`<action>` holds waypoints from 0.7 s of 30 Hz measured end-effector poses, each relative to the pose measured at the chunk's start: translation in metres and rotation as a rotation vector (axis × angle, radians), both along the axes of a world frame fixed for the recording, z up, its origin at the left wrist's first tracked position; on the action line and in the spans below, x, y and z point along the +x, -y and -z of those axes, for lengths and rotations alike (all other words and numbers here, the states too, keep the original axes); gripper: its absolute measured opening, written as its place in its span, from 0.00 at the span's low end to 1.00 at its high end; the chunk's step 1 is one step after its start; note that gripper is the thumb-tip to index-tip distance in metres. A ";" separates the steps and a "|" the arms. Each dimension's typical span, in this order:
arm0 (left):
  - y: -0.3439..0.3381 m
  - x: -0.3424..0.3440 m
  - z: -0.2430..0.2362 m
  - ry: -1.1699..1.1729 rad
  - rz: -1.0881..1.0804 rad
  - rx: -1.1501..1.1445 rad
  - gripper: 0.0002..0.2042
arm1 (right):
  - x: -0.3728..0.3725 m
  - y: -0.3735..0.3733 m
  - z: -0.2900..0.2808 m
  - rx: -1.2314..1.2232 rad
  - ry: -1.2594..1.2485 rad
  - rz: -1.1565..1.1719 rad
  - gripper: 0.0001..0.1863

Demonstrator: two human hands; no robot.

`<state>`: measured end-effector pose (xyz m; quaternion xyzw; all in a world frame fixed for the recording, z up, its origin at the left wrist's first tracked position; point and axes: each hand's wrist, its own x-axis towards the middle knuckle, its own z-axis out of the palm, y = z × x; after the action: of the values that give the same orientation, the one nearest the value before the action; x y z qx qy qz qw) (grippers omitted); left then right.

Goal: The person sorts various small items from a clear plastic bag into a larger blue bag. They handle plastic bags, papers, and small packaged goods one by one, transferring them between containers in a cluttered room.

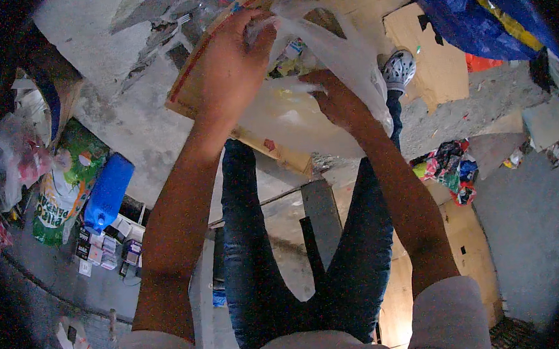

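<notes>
A translucent white plastic bag [282,113] hangs open between my two hands, over a cardboard box [187,84]. My left hand [240,55] is closed on the bag's upper left edge, its thumb and fingers pinched together. On the right, my right hand [342,103] has curled fingers at the bag's near rim, with thin film running from its fingertips; a loop of the bag passes behind its wrist. Small mixed scraps [288,62] in green, yellow and white show through the bag's mouth. Whether they lie inside the bag or beyond it, I cannot tell.
A blue plastic jug [109,191] and a green printed sack [69,181] are at the left, near small boxes [98,249]. A flat cardboard piece [436,62] and a blue tarp-like bag [455,10] lie far right. My grey clog [399,68] is beside the cardboard. Crumpled colourful wrappers [452,167] lie right.
</notes>
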<state>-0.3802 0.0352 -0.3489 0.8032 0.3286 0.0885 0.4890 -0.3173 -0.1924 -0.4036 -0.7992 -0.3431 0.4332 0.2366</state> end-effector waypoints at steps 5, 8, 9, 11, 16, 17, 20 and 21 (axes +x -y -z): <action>-0.001 -0.001 -0.027 0.167 -0.004 0.115 0.17 | 0.005 0.022 -0.045 -0.212 -0.079 0.271 0.17; 0.021 -0.024 -0.046 0.044 -0.013 -0.166 0.21 | 0.014 0.040 -0.049 -0.177 -0.072 0.325 0.18; 0.030 -0.034 -0.048 -0.040 -0.011 -0.311 0.23 | 0.014 0.046 -0.046 -0.128 -0.086 0.286 0.18; 0.055 -0.049 -0.041 -0.111 0.127 -0.275 0.31 | 0.015 0.058 -0.042 -0.028 -0.111 0.211 0.19; 0.118 -0.072 -0.001 -0.213 0.195 -0.308 0.51 | 0.003 0.011 -0.077 -0.339 -0.459 0.253 0.23; 0.126 -0.075 0.002 -0.184 0.153 -0.386 0.53 | -0.006 0.014 -0.078 -0.207 -0.575 0.355 0.24; 0.142 -0.083 0.012 -0.098 -0.065 -0.711 0.47 | -0.045 0.029 -0.063 0.127 -0.701 0.606 0.28; 0.145 -0.085 0.015 -0.072 -0.158 -0.831 0.43 | -0.046 0.027 -0.060 0.092 -0.805 0.645 0.30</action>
<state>-0.4652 -0.1096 -0.3637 0.5127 0.4140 -0.0424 0.7510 -0.3635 -0.2199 -0.3433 -0.6233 0.0202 0.5957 0.5062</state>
